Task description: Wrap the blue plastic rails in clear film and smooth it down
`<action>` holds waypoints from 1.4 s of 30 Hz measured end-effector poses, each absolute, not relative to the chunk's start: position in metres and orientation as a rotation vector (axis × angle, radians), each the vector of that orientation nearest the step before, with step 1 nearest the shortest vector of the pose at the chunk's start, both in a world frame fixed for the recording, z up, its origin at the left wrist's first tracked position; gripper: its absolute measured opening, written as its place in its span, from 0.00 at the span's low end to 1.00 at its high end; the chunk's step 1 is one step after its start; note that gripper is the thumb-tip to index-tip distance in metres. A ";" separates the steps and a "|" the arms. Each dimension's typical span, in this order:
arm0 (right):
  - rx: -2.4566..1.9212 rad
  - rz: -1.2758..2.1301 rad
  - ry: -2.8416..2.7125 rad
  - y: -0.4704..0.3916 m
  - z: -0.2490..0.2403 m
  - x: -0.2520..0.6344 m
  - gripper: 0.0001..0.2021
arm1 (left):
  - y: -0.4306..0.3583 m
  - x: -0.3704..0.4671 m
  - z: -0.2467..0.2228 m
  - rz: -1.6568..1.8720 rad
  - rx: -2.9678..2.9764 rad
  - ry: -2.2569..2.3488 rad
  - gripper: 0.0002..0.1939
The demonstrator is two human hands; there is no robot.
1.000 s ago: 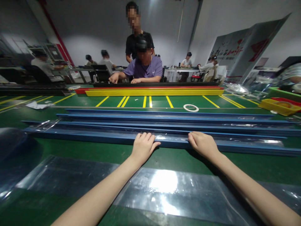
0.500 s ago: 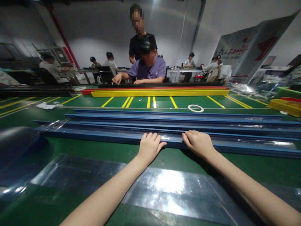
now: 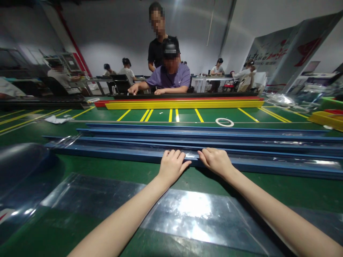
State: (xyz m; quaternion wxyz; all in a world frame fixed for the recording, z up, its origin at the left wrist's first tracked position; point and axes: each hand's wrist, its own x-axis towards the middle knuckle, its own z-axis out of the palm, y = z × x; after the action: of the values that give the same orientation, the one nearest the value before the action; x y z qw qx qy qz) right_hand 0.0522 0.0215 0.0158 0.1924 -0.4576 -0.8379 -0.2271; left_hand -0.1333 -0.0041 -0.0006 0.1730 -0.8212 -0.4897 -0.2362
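Nearest me lies a long blue channel strip with clear film along its trough. My left hand grips its near wall, fingers hooked over the edge and thumb on my side. A short way to the right, my right hand is closed over the same wall, its fingers curled inward; their tips are partly hidden. Between the two hands a shiny bit of film shows. Behind this strip, more blue strips lie side by side. A wide sheet of clear film lies flat under my forearms.
The green table carries a roll of white tape, yellow strips and red strips. Dark bulging film is at left, a yellow bin at right. Across the table sits a person in purple; others are behind.
My right hand has slid left along the near blue strip, closer to my left hand. The left hand keeps its place on the strip. The view has shifted slightly.
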 end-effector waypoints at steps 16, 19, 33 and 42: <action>-1.375 -0.686 -2.305 0.019 0.012 0.123 0.27 | -0.004 -0.133 0.000 -0.705 -2.294 -1.349 0.17; -1.350 -0.720 -2.265 0.019 0.010 0.129 0.26 | -0.004 -0.133 -0.001 -0.722 -2.285 -1.360 0.18; -1.353 -0.721 -2.221 0.016 0.010 0.123 0.24 | -0.004 -0.132 0.001 -0.635 -2.251 -1.364 0.18; -1.475 -0.628 -2.257 0.015 0.010 0.121 0.24 | -0.005 -0.132 0.001 -0.614 -2.216 -1.352 0.19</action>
State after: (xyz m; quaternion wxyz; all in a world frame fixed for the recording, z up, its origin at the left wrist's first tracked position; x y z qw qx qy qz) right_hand 0.1214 0.0154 0.0102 0.1854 -0.5235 -0.8011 -0.2230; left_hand -0.1317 -0.0045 0.0014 0.2349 -0.8076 -0.4926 -0.2237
